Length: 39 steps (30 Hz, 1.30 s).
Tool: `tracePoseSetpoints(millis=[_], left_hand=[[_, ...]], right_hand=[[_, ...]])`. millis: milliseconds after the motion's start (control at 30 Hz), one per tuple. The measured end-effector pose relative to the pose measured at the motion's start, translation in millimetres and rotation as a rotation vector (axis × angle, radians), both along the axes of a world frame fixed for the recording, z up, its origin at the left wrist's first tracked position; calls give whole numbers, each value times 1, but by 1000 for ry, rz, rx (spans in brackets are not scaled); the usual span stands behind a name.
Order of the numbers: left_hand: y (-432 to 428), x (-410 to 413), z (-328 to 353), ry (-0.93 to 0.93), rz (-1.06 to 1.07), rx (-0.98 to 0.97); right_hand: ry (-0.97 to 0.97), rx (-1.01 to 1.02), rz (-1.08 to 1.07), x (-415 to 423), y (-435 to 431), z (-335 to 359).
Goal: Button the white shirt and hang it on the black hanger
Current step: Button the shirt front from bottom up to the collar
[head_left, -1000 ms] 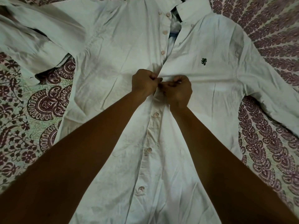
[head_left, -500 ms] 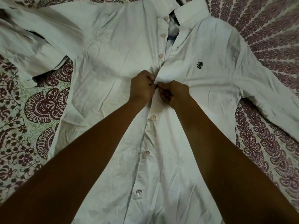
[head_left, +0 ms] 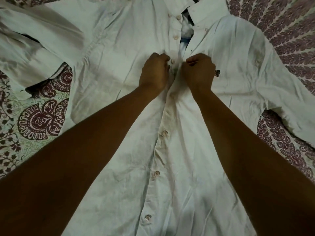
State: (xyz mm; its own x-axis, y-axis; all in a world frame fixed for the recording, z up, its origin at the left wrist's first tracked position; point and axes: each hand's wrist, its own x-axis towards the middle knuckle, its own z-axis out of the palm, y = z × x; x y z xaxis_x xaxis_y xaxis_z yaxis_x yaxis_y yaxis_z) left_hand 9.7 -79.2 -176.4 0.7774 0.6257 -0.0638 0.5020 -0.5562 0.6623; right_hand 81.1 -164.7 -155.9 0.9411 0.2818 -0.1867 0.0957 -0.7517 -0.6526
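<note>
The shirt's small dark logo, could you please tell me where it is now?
In the head view, the logo sits on the chest of the white shirt, right of centre, peeking out at the outer edge of the right hand.

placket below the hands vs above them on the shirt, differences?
The lower placket is closed, its two edges overlapping; the upper placket gapes, showing blue-and-white fabric inside. The lower placket's buttons sit through their holes; the upper placket's buttons lie bare on one edge. Both belong to the white shirt, whose edges the left hand and right hand grip where the two meet.
</note>
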Motion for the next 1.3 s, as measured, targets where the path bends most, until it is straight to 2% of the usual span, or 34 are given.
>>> tracePoseSetpoints(millis=[133, 233, 367, 433, 567, 767, 833, 933, 1000, 1100, 1200, 1300], left_hand=[[8, 19, 0, 125, -76, 71], [12, 29, 1, 182, -99, 124], [18, 37, 0, 223, -91, 87], [18, 40, 1, 221, -80, 29], [19, 50, 4, 174, 5, -125], [16, 52, 8, 148, 20, -206], [18, 52, 6, 148, 45, -323], [22, 50, 6, 85, 97, -598], [22, 48, 8, 37, 131, -721], [20, 45, 6, 51, 130, -668], [19, 43, 4, 35, 105, -669], [19, 41, 6, -15, 115, -746]], right_hand=[[68, -194, 60, 9, 9, -9], [73, -252, 84, 17, 11, -8], [47, -285, 107, 29, 15, -6], [59, -185, 21, 32, 14, -10], [199, 173, -271, 30, 0, -21], [688, 551, -439, 38, 1, -4], [837, 638, -528, 41, -1, 3], [948, 688, -557, 39, -9, 2], [968, 719, -582, 37, -13, -1], [937, 726, -567, 33, -12, -3], [851, 688, -524, 31, -6, -5], [688, 618, -516, 30, 3, -9]])
